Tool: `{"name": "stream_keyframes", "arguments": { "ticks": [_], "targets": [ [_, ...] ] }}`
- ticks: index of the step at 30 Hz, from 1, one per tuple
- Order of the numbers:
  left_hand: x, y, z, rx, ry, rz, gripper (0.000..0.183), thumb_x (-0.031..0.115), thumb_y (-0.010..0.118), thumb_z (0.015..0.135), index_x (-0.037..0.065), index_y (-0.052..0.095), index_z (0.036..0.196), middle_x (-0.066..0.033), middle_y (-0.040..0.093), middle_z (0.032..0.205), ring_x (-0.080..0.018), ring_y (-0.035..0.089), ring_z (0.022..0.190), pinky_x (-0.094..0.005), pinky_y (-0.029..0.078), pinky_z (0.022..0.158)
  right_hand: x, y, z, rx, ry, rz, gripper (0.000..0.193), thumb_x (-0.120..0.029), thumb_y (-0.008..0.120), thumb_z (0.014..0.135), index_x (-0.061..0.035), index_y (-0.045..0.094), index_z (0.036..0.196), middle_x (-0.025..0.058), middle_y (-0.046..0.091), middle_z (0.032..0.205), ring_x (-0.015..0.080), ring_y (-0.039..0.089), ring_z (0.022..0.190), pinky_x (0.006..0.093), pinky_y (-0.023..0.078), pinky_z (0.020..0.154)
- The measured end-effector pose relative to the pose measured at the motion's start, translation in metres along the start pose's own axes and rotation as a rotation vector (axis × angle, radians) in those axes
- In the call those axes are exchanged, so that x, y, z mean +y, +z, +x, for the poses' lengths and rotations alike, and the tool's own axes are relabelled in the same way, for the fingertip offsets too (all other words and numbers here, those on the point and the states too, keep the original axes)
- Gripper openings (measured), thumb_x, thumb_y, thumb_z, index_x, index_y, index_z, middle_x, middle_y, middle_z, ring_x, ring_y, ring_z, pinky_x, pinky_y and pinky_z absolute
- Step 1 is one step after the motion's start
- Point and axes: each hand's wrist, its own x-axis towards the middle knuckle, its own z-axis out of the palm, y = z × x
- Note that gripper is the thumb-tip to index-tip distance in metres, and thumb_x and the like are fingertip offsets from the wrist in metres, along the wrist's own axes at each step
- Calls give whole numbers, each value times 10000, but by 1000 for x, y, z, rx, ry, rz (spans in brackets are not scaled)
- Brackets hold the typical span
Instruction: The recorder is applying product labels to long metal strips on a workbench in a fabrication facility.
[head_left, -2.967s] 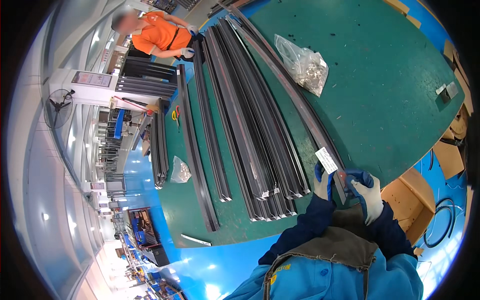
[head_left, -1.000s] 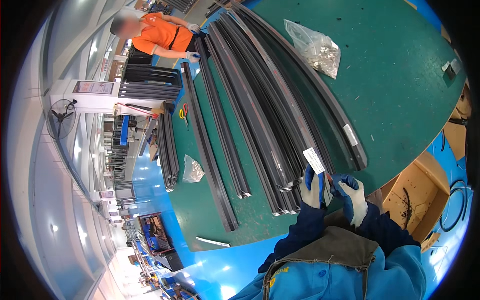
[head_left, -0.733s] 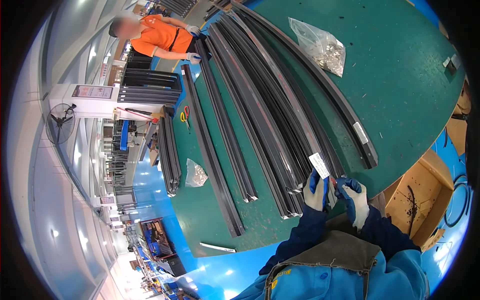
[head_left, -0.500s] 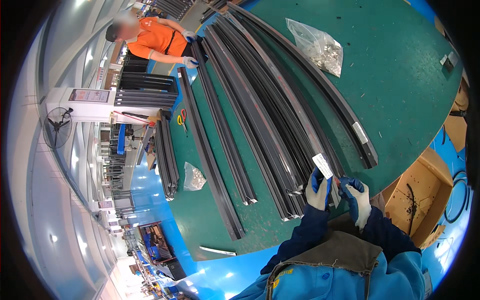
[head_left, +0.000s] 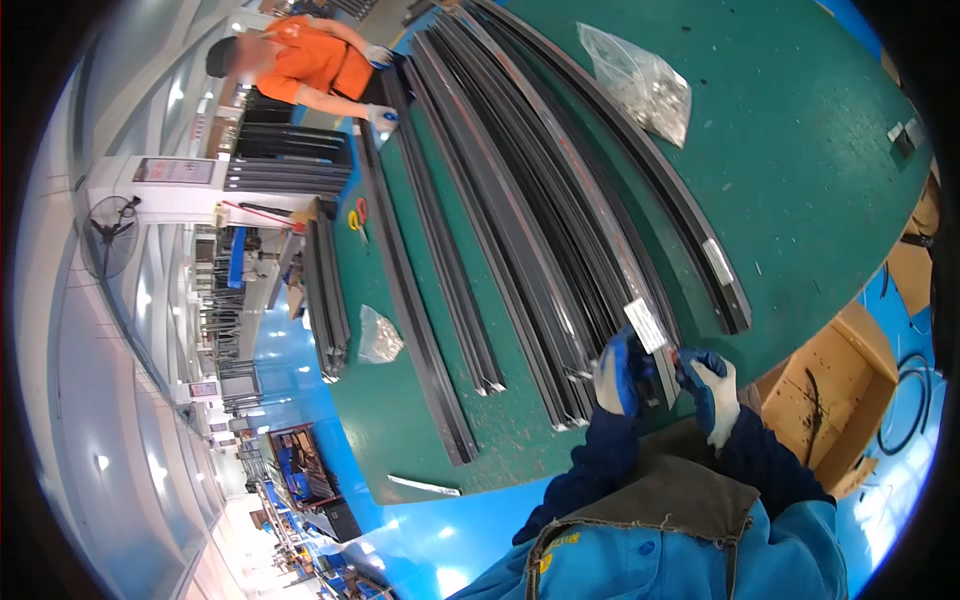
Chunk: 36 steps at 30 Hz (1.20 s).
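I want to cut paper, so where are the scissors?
In the head view, the scissors lie left of centre on the green table, just left of a long dark bar and beyond the small clear bag.

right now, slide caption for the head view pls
Gloved left hand and right hand at the end of a labelled dark profile, by a green worktable.

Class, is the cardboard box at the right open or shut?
Open: the cardboard box shows its inside, with a black strip lying in it.

- Long dark-grey profile [head_left: 612,235]: slim, slanting away over the worktop [head_left: 800,200], near end by its edge.
- White label [head_left: 646,326]: rectangular, printed, on the profile near that end.
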Motion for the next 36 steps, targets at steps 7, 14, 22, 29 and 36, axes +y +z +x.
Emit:
{"name": "stream_keyframes", "arguments": {
  "ticks": [7,14,22,29,36],
  "targets": [
    [-15,19,4,-75,131,299,394,325,478,917,-1,565,1120,-93,610,892,-133,554,686,-247,475,643,-6,-38,-4,183,139,-77,124,-53,607,814,38,636,894,62,624,738,122,547,634,207,449,617],
    [-41,35,-7,23,104,156,292,156,629,829,-11,586,1065,-78,628,820,-112,558,640,-201,468,574,6,-77,-17,220,138,-116,137,-57,597,821,38,637,911,57,624,746,119,537,642,209,442,622],
    [-59,30,-13,68,17,266,172,78,641,808,-10,597,950,-46,604,771,-89,515,578,-184,457,520,31,-94,-36,295,148,-107,112,-72,587,829,19,630,879,54,613,767,110,506,647,202,420,627],
    [-75,19,-8,33,-5,293,176,80,648,776,-8,585,915,-41,600,723,-90,504,540,-201,431,448,52,-109,-42,331,103,-112,85,-73,571,833,0,614,825,60,607,794,104,478,650,194,399,638],
    [-80,18,-1,33,-23,281,145,77,644,799,-17,583,891,-68,600,735,-115,527,553,-236,485,460,58,-105,-44,353,-14,-12,95,-24,576,822,35,623,879,71,632,783,119,536,642,191,439,625]
  ]
}}
